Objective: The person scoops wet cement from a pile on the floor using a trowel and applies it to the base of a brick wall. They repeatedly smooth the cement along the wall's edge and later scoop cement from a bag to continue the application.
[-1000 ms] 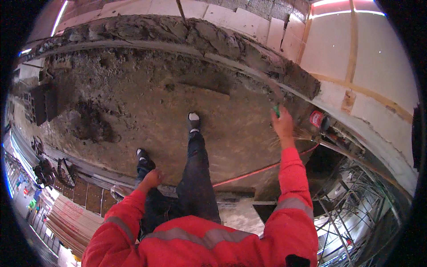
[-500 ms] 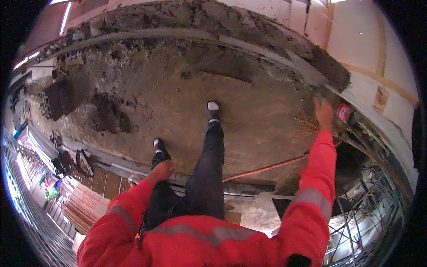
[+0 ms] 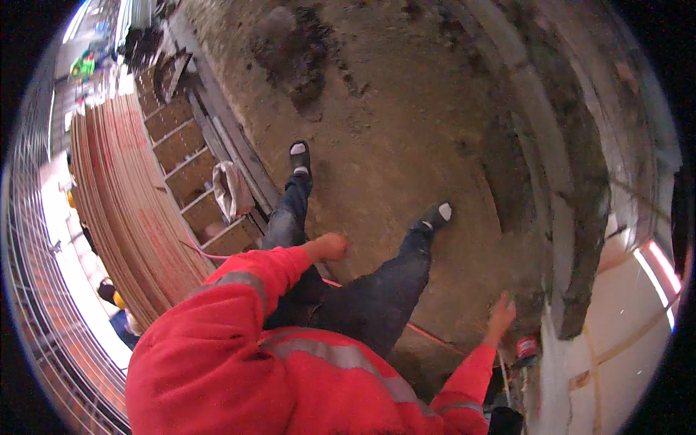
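Observation:
My left hand [image 3: 331,246] hangs over my thigh, fingers loosely curled, with nothing visible in it. At the lower right, my right hand [image 3: 503,315] is closed on a small green-handled tool [image 3: 510,297], which is blurred. Just below and right of that hand stands a red can [image 3: 526,348]. A rough mortar-covered ledge [image 3: 580,225] curves along the right side. My feet, in dark footwear and white socks, rest apart on the dirty concrete floor [image 3: 362,167].
A dark mortar heap [image 3: 293,58] lies ahead. At left are stacked boards [image 3: 109,188], a pale sack [image 3: 230,190] and long planks along the floor's edge. A red hose [image 3: 428,335] crosses below my legs. A white panel wall [image 3: 616,377] is at the lower right.
The view has swung sharply, bringing the board stack upright on the left and the ledge to the right. My right hand now appears lower in the picture, still on the green-handled tool.

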`<state>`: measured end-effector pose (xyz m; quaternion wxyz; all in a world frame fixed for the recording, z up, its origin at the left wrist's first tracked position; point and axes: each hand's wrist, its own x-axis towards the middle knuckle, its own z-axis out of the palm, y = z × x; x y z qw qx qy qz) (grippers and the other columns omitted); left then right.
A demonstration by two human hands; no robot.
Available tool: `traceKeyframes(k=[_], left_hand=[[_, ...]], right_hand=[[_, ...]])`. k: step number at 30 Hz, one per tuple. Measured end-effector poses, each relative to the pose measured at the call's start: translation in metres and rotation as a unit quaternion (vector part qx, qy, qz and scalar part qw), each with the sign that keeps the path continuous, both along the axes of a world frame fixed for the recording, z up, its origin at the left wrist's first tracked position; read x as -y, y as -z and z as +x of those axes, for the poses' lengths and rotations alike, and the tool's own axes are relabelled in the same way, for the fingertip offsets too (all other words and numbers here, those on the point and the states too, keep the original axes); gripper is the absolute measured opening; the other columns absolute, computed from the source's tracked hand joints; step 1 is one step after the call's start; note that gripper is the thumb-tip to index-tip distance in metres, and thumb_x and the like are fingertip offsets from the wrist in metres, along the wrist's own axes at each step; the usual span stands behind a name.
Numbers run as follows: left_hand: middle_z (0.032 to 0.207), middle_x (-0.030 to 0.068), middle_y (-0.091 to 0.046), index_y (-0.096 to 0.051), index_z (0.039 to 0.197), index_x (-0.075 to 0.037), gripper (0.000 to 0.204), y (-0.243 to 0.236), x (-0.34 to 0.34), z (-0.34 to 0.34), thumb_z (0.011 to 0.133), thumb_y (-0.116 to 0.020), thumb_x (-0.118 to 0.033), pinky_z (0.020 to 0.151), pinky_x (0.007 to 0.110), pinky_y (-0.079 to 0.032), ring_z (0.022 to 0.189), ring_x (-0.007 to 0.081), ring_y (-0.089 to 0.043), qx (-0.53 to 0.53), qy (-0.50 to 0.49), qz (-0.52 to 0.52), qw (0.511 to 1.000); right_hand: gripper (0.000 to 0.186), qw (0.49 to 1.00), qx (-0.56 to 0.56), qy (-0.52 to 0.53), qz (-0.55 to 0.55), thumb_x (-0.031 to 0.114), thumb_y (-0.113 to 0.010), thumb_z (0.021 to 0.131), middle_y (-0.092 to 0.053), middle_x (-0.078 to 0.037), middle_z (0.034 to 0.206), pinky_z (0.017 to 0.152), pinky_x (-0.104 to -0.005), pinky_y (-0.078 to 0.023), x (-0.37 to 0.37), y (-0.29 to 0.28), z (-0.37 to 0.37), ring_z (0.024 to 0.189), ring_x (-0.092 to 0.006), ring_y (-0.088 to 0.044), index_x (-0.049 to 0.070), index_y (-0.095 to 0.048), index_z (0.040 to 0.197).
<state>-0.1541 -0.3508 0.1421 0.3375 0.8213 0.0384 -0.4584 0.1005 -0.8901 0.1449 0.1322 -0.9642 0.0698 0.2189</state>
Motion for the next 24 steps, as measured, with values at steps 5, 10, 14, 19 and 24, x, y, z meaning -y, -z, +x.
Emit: traceKeyframes(k=[5, 10, 14, 19, 24], left_hand=[[0.092, 0.0196, -0.061, -0.062, 0.088, -0.001, 0.029, 0.022, -0.096, -0.04, 0.08, -0.053, -0.028, 0.077, 0.05, -0.048, 0.089, 0.0384, -0.06, -0.003, -0.08, -0.046, 0.996], [0.09, 0.0175, -0.064, -0.066, 0.085, -0.004, 0.025, 0.086, -0.225, -0.068, 0.077, -0.055, -0.025, 0.071, 0.048, -0.049, 0.084, 0.0352, -0.062, -0.023, 0.006, -0.079, 0.997], [0.091, 0.0155, -0.065, -0.069, 0.081, -0.007, 0.02, 0.126, -0.31, -0.076, 0.075, -0.058, -0.024, 0.067, 0.045, -0.049, 0.081, 0.0311, -0.063, 0.034, 0.027, -0.103, 0.994], [0.095, 0.0123, -0.065, -0.068, 0.083, -0.008, 0.017, 0.126, -0.34, -0.085, 0.073, -0.059, -0.017, 0.069, 0.044, -0.046, 0.09, 0.03, -0.06, 0.035, -0.124, -0.164, 0.978], [0.099, 0.0113, -0.064, -0.066, 0.09, -0.008, 0.022, 0.103, -0.382, -0.106, 0.071, -0.06, -0.018, 0.071, 0.043, -0.045, 0.093, 0.0295, -0.06, 0.071, -0.395, -0.286, 0.87]], right_hand=[[0.044, 0.982, -0.115, -0.042, 0.14, 0.035, -0.056, 0.088, -0.06, -0.009, 0.071, 0.055, -0.0354, -0.045, -0.334, 0.064, 0.04, 0.059, -0.0209, -0.057, 0.004, -0.058, 0.119], [0.014, 0.882, -0.383, 0.155, 0.226, 0.02, -0.063, 0.082, -0.047, 0.001, 0.059, 0.042, -0.0289, -0.038, -0.567, 0.204, -0.046, 0.045, -0.0121, -0.046, 0.011, -0.052, 0.08], [0.017, 0.852, -0.358, 0.324, 0.204, 0.023, -0.058, 0.084, -0.049, -0.003, 0.06, 0.043, -0.0347, -0.039, -0.688, 0.307, -0.133, 0.046, -0.0177, -0.047, 0.01, -0.05, 0.078], [0.025, 0.822, -0.28, 0.451, 0.209, 0.029, -0.056, 0.084, -0.06, -0.011, 0.078, 0.054, -0.0506, -0.042, -0.826, 0.446, -0.121, 0.066, -0.0289, -0.057, 0.004, -0.056, 0.085], [0.024, 0.862, -0.142, 0.441, 0.209, 0.024, -0.058, 0.082, -0.059, -0.013, 0.071, 0.05, -0.0466, -0.044, -1.002, 0.474, -0.158, 0.061, -0.0297, -0.058, 0.001, -0.055, 0.089]])
